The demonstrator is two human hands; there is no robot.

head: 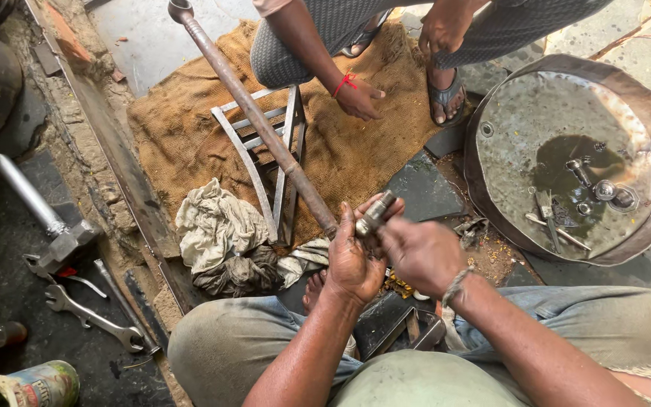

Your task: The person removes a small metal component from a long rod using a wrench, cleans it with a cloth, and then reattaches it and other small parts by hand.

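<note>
Steel, greasy: a small cylindrical metal part (374, 213) sits between my two hands above my lap. Left hand (353, 260) is closed around its lower end; right hand (416, 252) grips it from the other side, fingers curled. A long rusty rod (254, 117) runs diagonally over the burlap sack (182, 136), its near end just beside my left hand. Dirty rags (220, 237) lie left of it. A round metal basin (574, 158) with oily liquid and small parts stands to the right. Another person's hand (359, 98) rests on the sack.
</note>
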